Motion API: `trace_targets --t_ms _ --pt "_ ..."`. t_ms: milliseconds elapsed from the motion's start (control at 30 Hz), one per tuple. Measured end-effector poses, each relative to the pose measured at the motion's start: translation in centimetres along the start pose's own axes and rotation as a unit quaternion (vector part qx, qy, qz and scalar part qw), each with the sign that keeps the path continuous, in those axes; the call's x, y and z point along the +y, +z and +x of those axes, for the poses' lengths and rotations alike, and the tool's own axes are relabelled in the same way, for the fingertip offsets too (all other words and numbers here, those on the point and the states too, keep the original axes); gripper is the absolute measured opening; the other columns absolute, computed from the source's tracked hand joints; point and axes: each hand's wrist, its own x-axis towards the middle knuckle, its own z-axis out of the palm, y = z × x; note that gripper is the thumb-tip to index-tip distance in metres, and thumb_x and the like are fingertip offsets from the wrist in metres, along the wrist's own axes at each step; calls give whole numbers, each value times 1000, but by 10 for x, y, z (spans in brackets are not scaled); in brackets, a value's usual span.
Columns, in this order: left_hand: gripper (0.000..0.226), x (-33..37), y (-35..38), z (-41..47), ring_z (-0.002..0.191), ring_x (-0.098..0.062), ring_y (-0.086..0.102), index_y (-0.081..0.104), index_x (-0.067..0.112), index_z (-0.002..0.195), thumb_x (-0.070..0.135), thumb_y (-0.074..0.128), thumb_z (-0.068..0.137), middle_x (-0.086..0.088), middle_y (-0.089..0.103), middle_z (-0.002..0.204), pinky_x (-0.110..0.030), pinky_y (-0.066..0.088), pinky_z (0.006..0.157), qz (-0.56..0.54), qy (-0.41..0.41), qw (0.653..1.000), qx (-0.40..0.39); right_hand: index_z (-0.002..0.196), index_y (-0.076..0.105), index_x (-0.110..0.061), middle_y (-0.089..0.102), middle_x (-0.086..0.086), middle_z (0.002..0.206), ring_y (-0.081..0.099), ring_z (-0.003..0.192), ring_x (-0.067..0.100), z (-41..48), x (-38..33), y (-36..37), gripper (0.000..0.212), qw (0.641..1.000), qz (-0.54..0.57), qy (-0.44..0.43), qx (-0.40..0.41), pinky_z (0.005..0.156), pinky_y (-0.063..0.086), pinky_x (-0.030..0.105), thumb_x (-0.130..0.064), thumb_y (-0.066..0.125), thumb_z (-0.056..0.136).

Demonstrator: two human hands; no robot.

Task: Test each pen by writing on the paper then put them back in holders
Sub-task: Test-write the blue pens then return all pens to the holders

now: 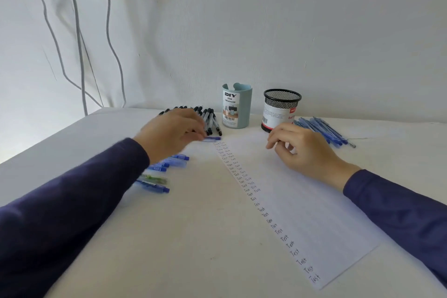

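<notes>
Fingers (197,128) of the left hand (169,134) curl down over one end of a blue pen (213,138). Motion blur hides whether they pinch it or only touch it. The rest of the pen sticks out to the right of the fingertips, lying nearly flat just off the top left corner of the paper (314,201).

The right hand (300,147) rests on the paper's upper part, its fingers (272,140) loosely curled and holding nothing, with thumb and forefinger close together.

A column of handwritten "Test" runs down the paper's left edge. Behind the left hand lies a pile of black pens (209,117), partly hidden by it. Right of that pile stands a blue holder (238,106), then a mesh holder (281,109), both near the wall. A heap of blue pens (324,130) lies beyond the right hand. Under the left wrist, a row of pens (167,167) lies on the table (193,237), a green pen (156,179) among them.
</notes>
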Motion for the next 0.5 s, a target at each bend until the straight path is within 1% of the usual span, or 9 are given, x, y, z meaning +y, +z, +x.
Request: trace_targets --t_ms 67,133,200,233,300,333,400,467,500 --pt "11 33 17 -4 99 -5 57 76 26 94 29 67 90 13 63 116 -26 48 77 -14 56 998 33 93 70 -27 63 -16 93 58 76 5 3 -4 1 22 998 29 43 -26 62 52 34 -17 52 87" --pt "11 52 33 -7 100 -5 59 75 26 98 29 67 90 11 62 122 -21 41 73 -13 74 997 21 104 72 -26 66 -16 97 58 85 0 5 -12 3 22 993 63 81 -60 70 52 31 -16 56 92" --pt "14 54 43 -8 97 -10 62 74 23 103 22 67 91 8 62 124 -22 41 71 -12 72 997 38 109 72 -26 68 -17 99 59 92 -2 6 -26 3 22 984 85 115 -110 79 50 27 -33 57 94" --pt "15 51 43 -8 94 -11 62 73 22 104 18 67 91 7 62 123 -22 41 69 -17 64 996 56 111 71 -28 68 -18 103 57 96 -2 5 -33 3 30 980 76 123 -140 84 48 26 -46 57 92" --pt "16 42 41 -8 90 -11 62 71 22 104 14 63 92 7 61 121 -22 44 67 -31 31 996 78 116 69 -32 62 -18 109 50 104 2 4 -43 3 47 976 6 101 -192 91 42 26 -65 56 84" --pt "17 37 41 -9 89 -10 62 70 22 104 14 61 92 8 60 121 -24 47 66 -32 17 996 84 116 69 -33 60 -17 109 47 104 4 5 -46 3 49 975 -19 87 -205 91 40 27 -67 57 82" --pt "16 30 42 -11 91 -10 62 70 23 102 15 60 92 10 60 119 -27 49 66 -20 -2 996 90 108 71 -33 60 -13 106 49 100 6 8 -45 4 36 976 -4 94 -195 89 43 30 -58 62 84" --pt "15 28 44 -11 93 -10 62 69 24 101 17 60 91 11 60 118 -28 50 65 -7 -6 996 93 98 72 -29 62 -9 103 52 96 9 10 -39 1 21 971 50 147 -184 86 46 33 -46 68 85" --pt "15 28 45 -11 94 -10 62 69 25 101 19 60 92 12 61 117 -28 50 65 -2 -3 996 93 95 73 -27 64 -9 102 54 95 9 10 -34 -1 18 966 63 169 -185 84 47 31 -42 69 85"
